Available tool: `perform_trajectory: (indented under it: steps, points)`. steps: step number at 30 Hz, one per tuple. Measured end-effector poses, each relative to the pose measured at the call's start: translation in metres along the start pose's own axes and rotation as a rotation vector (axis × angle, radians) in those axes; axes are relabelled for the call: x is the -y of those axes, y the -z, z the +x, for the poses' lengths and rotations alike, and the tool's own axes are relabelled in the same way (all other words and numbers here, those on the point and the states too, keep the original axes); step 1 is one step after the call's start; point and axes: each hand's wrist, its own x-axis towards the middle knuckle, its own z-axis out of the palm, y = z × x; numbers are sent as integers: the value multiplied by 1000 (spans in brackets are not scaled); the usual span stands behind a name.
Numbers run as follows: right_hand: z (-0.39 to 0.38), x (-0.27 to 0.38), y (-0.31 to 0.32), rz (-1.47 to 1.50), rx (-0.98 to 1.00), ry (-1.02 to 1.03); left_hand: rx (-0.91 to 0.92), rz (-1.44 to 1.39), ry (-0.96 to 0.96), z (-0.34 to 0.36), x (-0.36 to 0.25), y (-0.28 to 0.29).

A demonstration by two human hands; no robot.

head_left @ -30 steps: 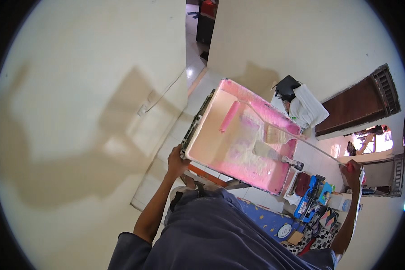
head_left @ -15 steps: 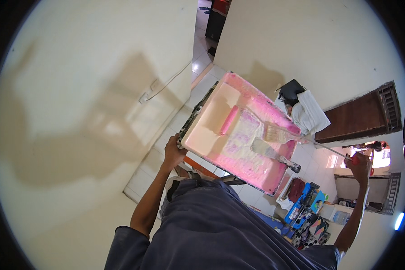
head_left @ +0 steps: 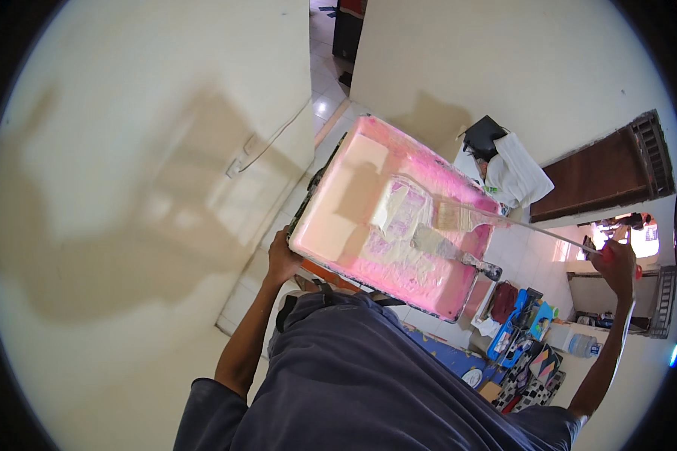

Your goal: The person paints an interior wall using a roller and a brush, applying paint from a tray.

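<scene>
Near the pale wall (head_left: 128, 60), the paint tray (head_left: 444, 297) is clasped at its corner by the left hand (head_left: 284, 259), the roller rod (head_left: 557, 237) by the right hand (head_left: 615, 267), and the brush (head_left: 453, 219) could be dislodged if the rod, its far end indistinct, is dragged low.

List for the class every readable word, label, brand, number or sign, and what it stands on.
None can be read.
Paint tray: no lettering visible.
Round white disc on the blue cloth: any marks too small.
Clear bottle: any label too small and blurred.
</scene>
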Motion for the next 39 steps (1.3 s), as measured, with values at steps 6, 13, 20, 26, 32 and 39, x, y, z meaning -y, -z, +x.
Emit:
perform_trajectory:
  steps: [6,13,20,26,32,39]
  points:
    - [-5,1,10,-134,-238,159,-12,-18,-19,0,3,0]
    - [-24,-37,19,-98,-240,163,0,-6,-5,-1,6,-1]
    - [-1,19,-27,101,-98,56,55,44,-29,15,23,-5]
    - [-9,-17,-41,143,-140,96,111,111,78,18,71,-19]
    - [-20,-68,-120,408,-78,55,-22,212,-207,39,23,5]
    - [42,79,-109,951,-133,293,28,338,-130,32,60,31]
